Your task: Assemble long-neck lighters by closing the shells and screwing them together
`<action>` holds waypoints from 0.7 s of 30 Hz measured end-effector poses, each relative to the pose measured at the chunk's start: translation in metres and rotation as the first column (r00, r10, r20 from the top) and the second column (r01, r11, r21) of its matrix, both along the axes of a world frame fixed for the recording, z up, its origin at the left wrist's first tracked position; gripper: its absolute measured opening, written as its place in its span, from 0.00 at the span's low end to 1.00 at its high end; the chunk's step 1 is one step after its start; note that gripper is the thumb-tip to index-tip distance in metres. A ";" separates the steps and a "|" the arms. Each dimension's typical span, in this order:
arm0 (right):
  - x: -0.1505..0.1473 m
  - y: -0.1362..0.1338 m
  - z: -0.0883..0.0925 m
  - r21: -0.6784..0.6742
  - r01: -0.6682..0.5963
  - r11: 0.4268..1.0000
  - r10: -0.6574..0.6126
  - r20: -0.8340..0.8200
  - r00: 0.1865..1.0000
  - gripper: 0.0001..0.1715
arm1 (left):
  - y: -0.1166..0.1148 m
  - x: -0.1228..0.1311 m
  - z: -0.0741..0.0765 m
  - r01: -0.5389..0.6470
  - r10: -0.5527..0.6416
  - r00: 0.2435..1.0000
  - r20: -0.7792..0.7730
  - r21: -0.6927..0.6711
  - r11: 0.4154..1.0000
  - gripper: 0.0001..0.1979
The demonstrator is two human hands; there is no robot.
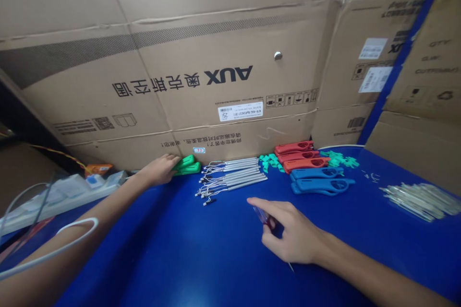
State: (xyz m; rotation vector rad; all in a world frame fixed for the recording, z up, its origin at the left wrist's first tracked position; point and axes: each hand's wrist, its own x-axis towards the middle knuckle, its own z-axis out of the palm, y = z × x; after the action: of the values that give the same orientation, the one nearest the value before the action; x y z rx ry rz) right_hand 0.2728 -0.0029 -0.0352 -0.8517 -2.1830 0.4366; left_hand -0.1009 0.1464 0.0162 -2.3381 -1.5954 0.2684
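At the foot of the cardboard, my left hand (160,169) has its fingers closed over the near end of green plastic handle shells (187,166), two of them stacked side by side. My fingertips are partly hidden there. Over the middle of the table, my right hand (293,232) is curled round a small screwdriver (262,216) with a clear and red handle. Its thin metal shaft sticks out below the palm, and the index finger stretches along the handle. Between the hands lie several silver metal tubes (241,175) with white wires and small connectors at their left ends.
Red handle shells (293,148) and blue handle shells (320,186) lie behind my right hand, near small green plastic pieces (340,159). Clear-wrapped strips (421,200) are at the right. A power strip (68,194) and a white cable (77,223) are at left; cardboard (180,53) walls the back.
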 end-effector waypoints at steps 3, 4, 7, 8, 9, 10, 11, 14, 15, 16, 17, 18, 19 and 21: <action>0.000 -0.001 0.001 0.003 0.004 1.000 -0.004 0.006 1.000 0.33 | 0.000 -0.002 -0.003 -0.006 0.006 1.000 0.015 -0.005 1.000 0.15; 0.000 -0.001 0.001 0.004 0.003 1.000 -0.004 0.008 1.000 0.33 | 0.000 -0.002 -0.003 -0.010 0.010 1.000 0.021 -0.005 1.000 0.15; 0.000 -0.001 0.001 -0.003 0.005 1.000 -0.005 0.015 1.000 0.33 | -0.002 -0.004 -0.005 -0.028 0.028 0.999 0.033 0.001 1.000 0.16; 0.000 -0.001 0.001 -0.006 0.004 1.000 -0.004 0.018 1.000 0.33 | -0.003 -0.005 -0.005 -0.036 0.036 0.999 0.033 0.004 0.999 0.16; 0.000 -0.001 0.001 -0.008 0.003 1.000 -0.003 0.021 1.000 0.33 | -0.004 -0.006 -0.005 -0.045 0.045 0.999 0.032 0.006 0.999 0.16; 0.000 -0.001 0.001 -0.008 0.001 1.000 -0.001 0.022 1.000 0.33 | -0.004 -0.007 -0.005 -0.054 0.053 0.998 0.029 0.008 0.999 0.16; -0.001 0.000 0.000 -0.008 0.000 1.000 0.000 0.023 1.000 0.33 | -0.005 -0.007 -0.005 -0.062 0.062 0.998 0.026 0.010 0.998 0.17; -0.001 0.000 -0.001 -0.016 -0.003 1.000 0.003 0.020 1.000 0.34 | -0.007 -0.008 -0.004 -0.083 0.083 0.997 0.008 0.014 0.996 0.17; -0.001 0.000 -0.001 -0.019 -0.004 1.000 0.004 0.020 1.000 0.34 | -0.007 -0.008 -0.004 -0.089 0.089 0.996 -0.001 0.015 0.996 0.17; -0.001 0.000 -0.001 -0.022 -0.005 1.000 0.005 0.022 1.000 0.34 | -0.007 -0.008 -0.004 -0.095 0.096 0.995 -0.011 0.017 0.995 0.17; -0.001 0.000 -0.001 -0.024 -0.004 1.000 0.005 0.024 1.000 0.34 | -0.008 -0.008 -0.004 -0.101 0.102 0.995 -0.021 0.019 0.995 0.17; -0.001 0.000 -0.001 -0.025 -0.004 1.000 0.004 0.024 1.000 0.34 | -0.008 -0.008 -0.004 -0.106 0.107 0.994 -0.030 0.022 0.994 0.17; -0.001 0.000 -0.001 -0.026 -0.002 1.000 0.003 0.025 1.000 0.34 | -0.009 -0.007 -0.004 -0.110 0.111 0.993 -0.038 0.025 0.994 0.17; 0.000 0.000 -0.002 -0.028 -0.001 1.000 0.001 0.026 1.000 0.34 | -0.010 -0.006 -0.004 -0.115 0.117 0.992 -0.052 0.032 0.993 0.17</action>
State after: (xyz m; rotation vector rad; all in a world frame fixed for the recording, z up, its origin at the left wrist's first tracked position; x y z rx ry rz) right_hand 0.2727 -0.0031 -0.0368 -0.8757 -2.2056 0.4597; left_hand -0.1070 0.1366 0.0118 -2.2011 -1.7000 0.3290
